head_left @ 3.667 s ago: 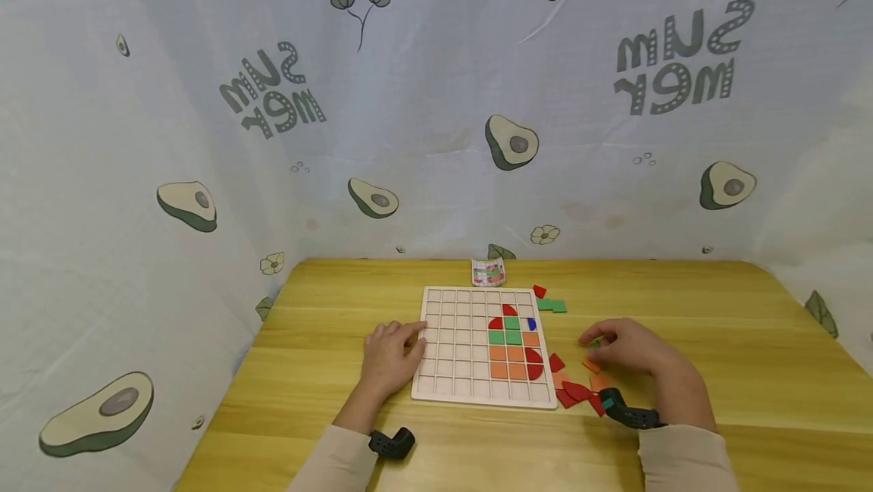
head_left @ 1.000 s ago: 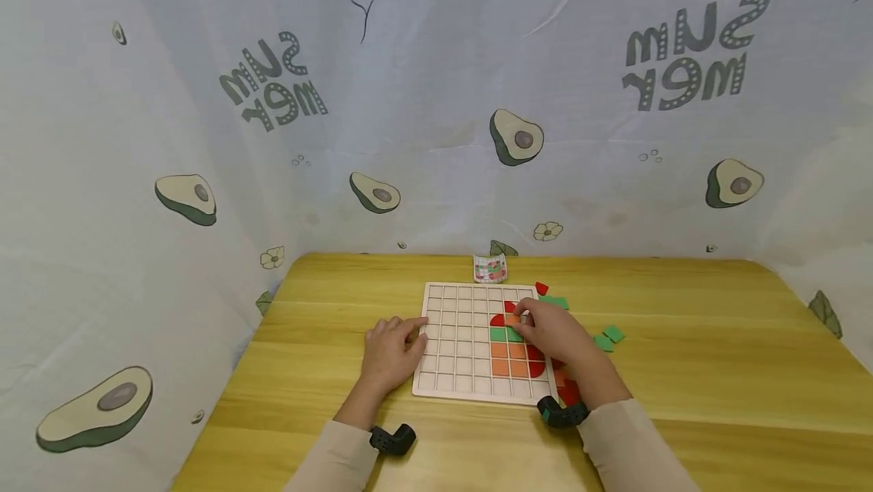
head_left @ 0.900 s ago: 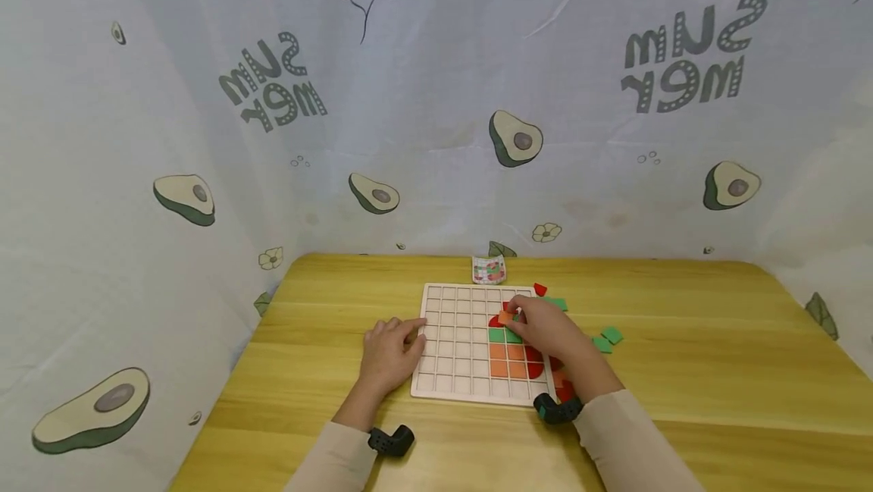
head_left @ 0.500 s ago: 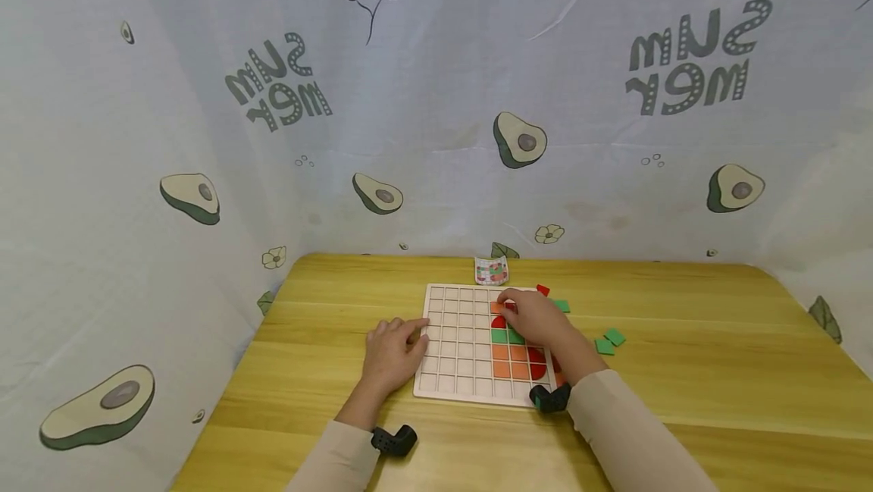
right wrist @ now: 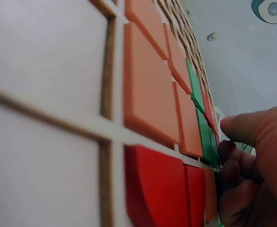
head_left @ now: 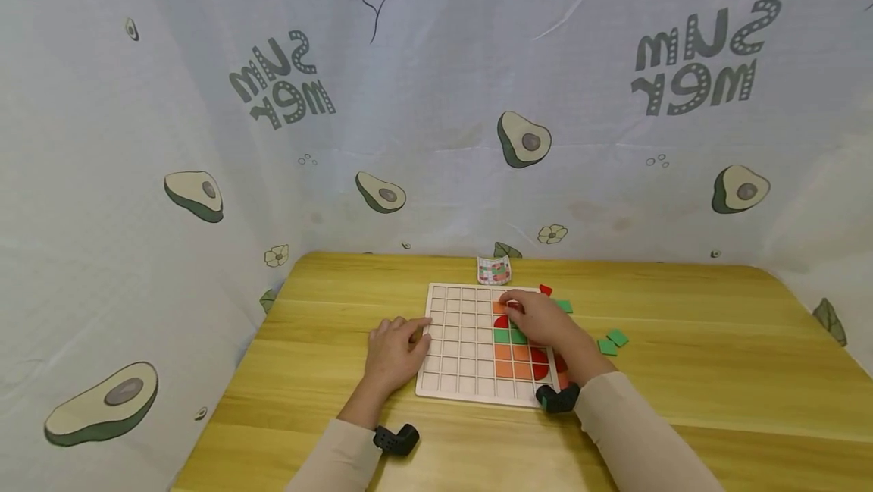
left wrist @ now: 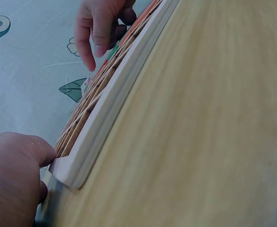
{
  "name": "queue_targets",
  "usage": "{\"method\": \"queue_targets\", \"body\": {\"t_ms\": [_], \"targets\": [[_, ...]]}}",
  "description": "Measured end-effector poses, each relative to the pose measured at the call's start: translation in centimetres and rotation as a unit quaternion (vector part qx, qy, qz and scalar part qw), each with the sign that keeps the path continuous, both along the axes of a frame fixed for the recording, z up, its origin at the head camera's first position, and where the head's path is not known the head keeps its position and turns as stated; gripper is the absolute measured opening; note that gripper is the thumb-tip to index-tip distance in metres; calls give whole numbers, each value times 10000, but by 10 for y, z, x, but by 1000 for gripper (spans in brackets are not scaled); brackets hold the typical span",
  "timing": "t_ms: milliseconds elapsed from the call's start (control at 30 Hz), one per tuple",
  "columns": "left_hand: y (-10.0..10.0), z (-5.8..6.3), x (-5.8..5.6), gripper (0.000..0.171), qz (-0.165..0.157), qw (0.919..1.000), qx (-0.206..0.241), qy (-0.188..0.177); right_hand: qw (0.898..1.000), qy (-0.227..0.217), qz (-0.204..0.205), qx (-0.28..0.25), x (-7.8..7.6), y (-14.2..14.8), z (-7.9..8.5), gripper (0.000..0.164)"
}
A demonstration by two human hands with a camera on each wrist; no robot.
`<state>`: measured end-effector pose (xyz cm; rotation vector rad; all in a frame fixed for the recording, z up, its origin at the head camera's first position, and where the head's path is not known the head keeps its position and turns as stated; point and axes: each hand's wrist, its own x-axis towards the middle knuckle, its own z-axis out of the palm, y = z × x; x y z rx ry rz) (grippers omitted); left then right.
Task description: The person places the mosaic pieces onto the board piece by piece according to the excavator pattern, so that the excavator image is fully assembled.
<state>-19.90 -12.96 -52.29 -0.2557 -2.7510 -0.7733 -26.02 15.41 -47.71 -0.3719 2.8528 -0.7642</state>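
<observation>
My right hand (head_left: 539,319) presses an orange tile (head_left: 499,308) into the board (head_left: 453,340).
The tile lies at 10 o'clock from my curled fingers; my left hand (head_left: 392,346) rests open on the board's 9 o'clock edge.

I'm looking into a makeshift tabletop recording booth, not a lived-in room: a pale cloth backdrop printed with avocados and "SUMMER" lettering (head_left: 436,113) hangs wrinkled round three sides of a yellow wood-grain table (head_left: 716,348), shutting off whatever lies behind it.
</observation>
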Motion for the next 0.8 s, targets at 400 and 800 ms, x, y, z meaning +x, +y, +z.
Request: {"method": "queue_targets", "body": {"t_ms": [400, 800], "targets": [[0, 0, -1, 29, 33, 10000, 8, -5, 9947, 342, -908, -338, -22, 57, -7, 38], [0, -1, -2, 29, 28, 9999, -4, -106, 9992, -237, -190, 256, -38, 76, 0, 40]]}}
